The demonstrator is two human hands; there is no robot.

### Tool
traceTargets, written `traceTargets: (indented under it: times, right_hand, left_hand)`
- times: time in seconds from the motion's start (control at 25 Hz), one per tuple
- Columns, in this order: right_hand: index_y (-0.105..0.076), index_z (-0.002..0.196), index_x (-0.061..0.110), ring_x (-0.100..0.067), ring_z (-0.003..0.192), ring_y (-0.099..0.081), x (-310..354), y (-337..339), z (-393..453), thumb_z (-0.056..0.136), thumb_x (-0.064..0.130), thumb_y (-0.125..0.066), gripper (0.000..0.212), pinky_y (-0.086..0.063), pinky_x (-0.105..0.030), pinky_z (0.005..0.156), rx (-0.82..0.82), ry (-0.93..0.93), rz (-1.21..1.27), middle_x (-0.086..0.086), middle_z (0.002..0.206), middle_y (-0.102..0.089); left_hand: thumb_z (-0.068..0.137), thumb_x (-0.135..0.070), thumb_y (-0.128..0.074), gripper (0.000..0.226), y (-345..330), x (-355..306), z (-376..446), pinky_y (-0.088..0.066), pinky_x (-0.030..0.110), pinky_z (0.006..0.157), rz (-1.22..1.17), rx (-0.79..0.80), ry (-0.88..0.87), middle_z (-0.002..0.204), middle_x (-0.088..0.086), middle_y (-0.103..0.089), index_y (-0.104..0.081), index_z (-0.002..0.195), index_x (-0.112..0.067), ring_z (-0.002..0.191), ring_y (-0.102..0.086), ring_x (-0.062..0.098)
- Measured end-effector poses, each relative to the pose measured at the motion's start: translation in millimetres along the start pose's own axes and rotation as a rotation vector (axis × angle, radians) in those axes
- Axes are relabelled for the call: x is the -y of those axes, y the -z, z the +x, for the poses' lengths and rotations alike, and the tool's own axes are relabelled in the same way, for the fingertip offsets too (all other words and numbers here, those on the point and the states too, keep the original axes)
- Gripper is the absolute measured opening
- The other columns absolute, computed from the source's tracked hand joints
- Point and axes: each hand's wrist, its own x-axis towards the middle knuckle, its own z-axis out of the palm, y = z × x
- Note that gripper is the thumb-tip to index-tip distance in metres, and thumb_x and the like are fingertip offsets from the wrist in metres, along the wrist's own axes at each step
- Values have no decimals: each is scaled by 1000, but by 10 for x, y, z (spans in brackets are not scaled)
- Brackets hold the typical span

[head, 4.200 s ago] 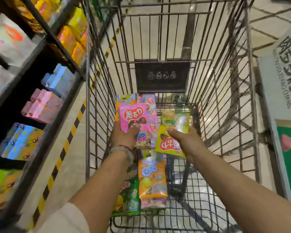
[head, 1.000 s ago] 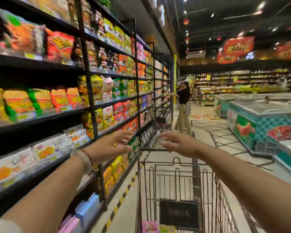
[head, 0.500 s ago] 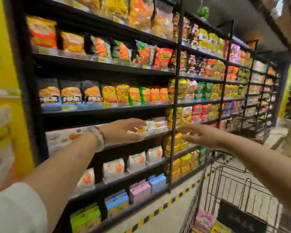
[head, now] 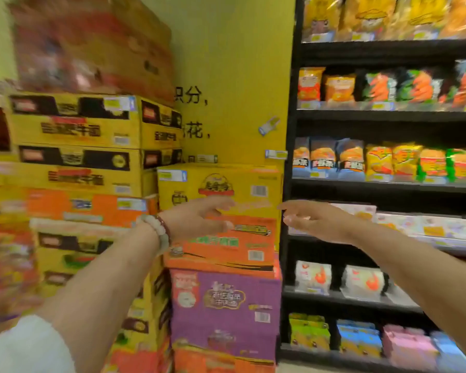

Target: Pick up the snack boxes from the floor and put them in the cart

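Both my hands are stretched out in front of me at mid height and hold nothing. My left hand [head: 199,216], with a bead bracelet at the wrist, has its fingers straight and spread. My right hand [head: 312,219] reaches out with relaxed fingers. Neither the cart nor any snack box on the floor is in view. Small green, blue and pink snack boxes [head: 361,337] stand on the bottom shelf at the lower right.
Stacked yellow, orange and purple cartons [head: 221,302] fill the left and centre against a yellow wall [head: 234,76]. A black shelf unit [head: 388,119] with snack bags fills the right. The picture is blurred at the left.
My view has swung left, away from the aisle and the cart, onto the stacked cartons and the shelf's end. Both hands stay out in front, holding nothing.
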Motion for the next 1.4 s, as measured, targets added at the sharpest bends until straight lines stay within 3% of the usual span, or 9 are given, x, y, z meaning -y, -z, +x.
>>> traceTargets:
  times: [0.2,0.32,0.4,0.48,0.6,0.76,1.04,1.24,1.4]
  right_hand:
    - [-42,140,27,-9,114,-49,1593,-895,890,97,33,-48,44,-33,-13,81,76,323,27,8,132,-51]
    - [-44,139,29,-12,126,-46,2485,-1390,1272,95,37,-48,45,-35,-20,99,168,503,101,7,142,-46]
    - [-42,140,31,-14,127,-46,3033,-1664,1457,97,39,-45,44,-36,-25,100,222,602,122,8,141,-46]
    - [-41,140,31,-14,127,-46,3535,-1936,1619,97,39,-44,44,-36,-24,96,267,699,167,8,138,-48]
    - [-41,140,32,-13,130,-43,4215,-2359,1889,96,44,-43,46,-32,-23,98,343,822,178,9,143,-44]
    - [-40,141,33,-11,128,-43,4936,-2890,2414,95,46,-43,48,-34,-22,98,433,979,214,8,146,-41]
    - [-42,139,34,-8,109,-46,5918,-3681,3350,96,45,-44,44,-36,-23,89,534,1096,265,6,137,-49]
    - [-44,138,34,-12,113,-49,6649,-4439,3808,96,44,-45,43,-41,-28,95,660,1130,256,7,132,-52]
    - [-46,135,35,-14,118,-50,7335,-5205,4193,95,43,-47,40,-41,-31,98,754,1064,349,6,128,-53]
  left_hand:
    - [89,-35,-58,38,984,1016,-1715,-44,32,100,105,-152,347,132,-11,-48,-39,120,-46,119,-50,8]
    - [90,-25,-58,42,1397,1301,-2640,-48,16,86,121,-278,526,126,-9,-50,-44,128,-33,107,-53,5]
    - [88,-30,-60,45,1589,1455,-3129,-46,22,92,127,-308,633,129,-9,-51,-44,130,-32,110,-53,6]
    - [86,-37,-63,42,1738,1617,-3538,-45,32,100,142,-340,708,128,-10,-53,-45,124,-39,114,-54,9]
    - [88,-31,-62,36,1915,1886,-3996,-41,24,96,147,-395,818,115,-20,-53,-43,117,-42,113,-53,8]
    - [88,-36,-61,40,2137,2409,-4302,-40,24,98,171,-445,958,125,-12,-49,-41,122,-41,116,-50,8]
    - [90,-34,-55,45,2515,3450,-4479,-38,23,99,211,-488,1148,127,-13,-45,-40,132,-34,116,-47,5]
    - [89,-38,-55,49,2691,4311,-4887,-38,29,104,172,-489,1239,135,-9,-47,-39,135,-32,120,-47,9]
    - [89,-33,-58,50,2865,5217,-5311,-36,19,95,104,-504,1266,136,-6,-47,-40,136,-29,116,-49,7]
